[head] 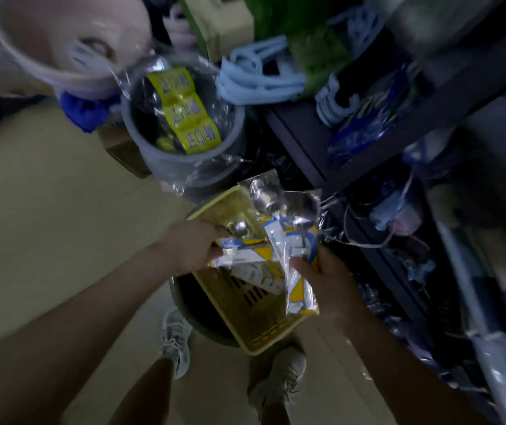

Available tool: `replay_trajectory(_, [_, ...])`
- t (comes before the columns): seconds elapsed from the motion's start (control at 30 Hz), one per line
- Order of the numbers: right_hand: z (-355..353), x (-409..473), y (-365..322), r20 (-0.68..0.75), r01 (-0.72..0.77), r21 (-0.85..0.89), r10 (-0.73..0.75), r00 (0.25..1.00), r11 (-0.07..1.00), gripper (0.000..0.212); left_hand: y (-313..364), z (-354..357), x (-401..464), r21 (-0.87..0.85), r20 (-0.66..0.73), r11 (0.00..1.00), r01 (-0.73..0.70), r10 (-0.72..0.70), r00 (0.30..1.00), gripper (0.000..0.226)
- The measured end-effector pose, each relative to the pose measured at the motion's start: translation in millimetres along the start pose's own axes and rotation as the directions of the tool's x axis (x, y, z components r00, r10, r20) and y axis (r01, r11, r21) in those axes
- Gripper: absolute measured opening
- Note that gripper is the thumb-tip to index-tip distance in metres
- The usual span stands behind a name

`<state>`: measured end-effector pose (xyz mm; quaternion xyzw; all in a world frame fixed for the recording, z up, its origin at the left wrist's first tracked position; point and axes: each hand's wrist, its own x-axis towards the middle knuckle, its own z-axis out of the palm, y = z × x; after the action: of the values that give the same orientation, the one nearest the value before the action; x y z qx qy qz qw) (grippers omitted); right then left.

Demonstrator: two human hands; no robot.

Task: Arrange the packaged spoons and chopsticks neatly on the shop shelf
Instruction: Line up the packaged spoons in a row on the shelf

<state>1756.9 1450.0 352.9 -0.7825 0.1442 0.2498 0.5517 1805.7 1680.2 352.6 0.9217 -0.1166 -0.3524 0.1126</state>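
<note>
- the left hand (195,245) curls its fingers around a spoon packet (239,250) lying at the near-left rim of the yellow basket (245,311).
- the right hand (328,283) grips a second packet of spoons (291,228), thumb across its front; the packet stands tilted above the basket's right edge, spoon bowls up.
- more packets lie inside the basket between the two hands, touching both held ones.
- the basket rests on a dark round stool (196,317) and overhangs it toward the person's shoes (279,375).
- the dark shelf (300,142) edge runs diagonally just right of the basket; cords and wrapped goods crowd its lower tiers.
- a grey bucket (184,148) holding yellow-labelled packs (184,111) stands just beyond the basket's far end.
- bare pale floor (46,210) lies open to the left of the arms.
- the picture is blurred; chopsticks cannot be made out.
</note>
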Motion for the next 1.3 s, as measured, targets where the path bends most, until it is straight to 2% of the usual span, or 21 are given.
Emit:
replay_trajectory(0.07, [-18.5,-26.9,-35.7,-0.078,0.056,0.015,-0.054,0.995,0.998,0.018,4.3,-28.5,-29.3,-0.106,-0.071,0.992,-0.064,0.057,0.996,0.023])
replay_trajectory(0.13, [-35.6,-57.4,-75.3,-0.178,0.140,-0.044,-0.146,0.973,0.989,0.006,15.4,-64.8,-65.4,-0.202,-0.164,0.974,-0.105,0.072,0.984,0.017])
replay_trajectory(0.23, [-64.9,-109.6,-138.5,-0.275,0.258,-0.067,-0.266,0.924,0.964,0.017,45.1,-111.7,-112.4,-0.387,-0.300,0.900,-0.201,0.083,0.950,0.027])
replay_trajectory(0.27, [-76.3,-126.4,-157.3,-0.294,0.292,-0.073,-0.301,0.907,0.954,0.015,56.8,-129.3,-127.5,-0.470,-0.325,0.848,-0.245,0.092,0.941,0.026])
replay_trajectory(0.33, [-99.4,-163.4,-191.6,-0.340,0.365,-0.066,-0.365,0.867,0.929,0.005,82.5,-161.0,-156.5,-0.655,-0.316,0.678,-0.333,0.155,0.936,0.023])
replay_trajectory(0.43, [-132.9,-218.7,-233.6,-0.484,0.511,-0.077,-0.480,0.731,0.856,0.013,127.0,-200.2,-190.7,-0.815,-0.276,0.423,-0.396,0.317,0.907,0.022])
replay_trajectory(0.57, [-176.7,-278.5,-263.7,-0.628,0.611,-0.033,-0.492,0.603,0.791,0.009,191.6,-240.5,-224.7,-0.828,-0.334,0.291,-0.480,0.431,0.838,0.004])
replay_trajectory(0.7, [-233.5,-310.2,-282.9,-0.748,0.653,-0.035,-0.453,0.484,0.757,0.008,256.9,-271.3,-243.5,-0.827,-0.405,0.207,-0.523,0.427,0.809,0.019])
replay_trajectory(0.8, [-283.4,-315.3,-295.9,-0.783,0.602,-0.051,-0.406,0.471,0.797,0.017,301.8,-290.6,-246.5,-0.843,-0.413,0.160,-0.514,0.418,0.809,0.020])
replay_trajectory(0.9, [-333.9,-303.0,-307.9,-0.833,0.567,0.052,-0.278,0.479,0.822,0.021,341.1,-307.7,-246.3,-0.845,-0.453,0.120,-0.521,0.357,0.817,0.027])
replay_trajectory(1.0, [-375.6,-288.8,-323.4,-0.845,0.440,-0.016,-0.248,0.475,0.898,0.027,378.6,-328.2,-242.1,-0.842,-0.507,-0.005,-0.539,0.349,0.788,0.028])
replay_trajectory(1.03, [-386.8,-284.3,-328.6,-0.841,0.364,-0.069,-0.251,0.480,0.929,0.025,390.3,-335.2,-239.5,-0.835,-0.520,-0.014,-0.550,0.345,0.782,0.028])
replay_trajectory(1.1, [-401.9,-274.7,-337.1,-0.815,0.232,-0.163,-0.264,0.516,0.959,0.015,410.7,-348.2,-229.4,-0.816,-0.535,0.040,-0.577,0.328,0.779,0.027])
replay_trajectory(1.17, [-408.1,-266.2,-343.2,-0.756,0.137,-0.229,-0.265,0.599,0.964,0.010,426.1,-359.1,-215.7,-0.804,-0.526,0.128,-0.580,0.301,0.795,0.024])
replay_trajectory(1.23, [-406.2,-262.8,-344.4,-0.691,-0.012,-0.398,-0.291,0.661,0.917,0.012,436.8,-365.7,-199.3,-0.772,-0.519,0.268,-0.577,0.258,0.815,0.022])
replay_trajectory(1.3, [-400.3,-263.4,-340.7,-0.654,-0.140,-0.598,-0.380,0.654,0.789,0.015,443.2,-368.3,-180.2,-0.643,-0.567,0.487,-0.591,0.217,0.795,0.021])
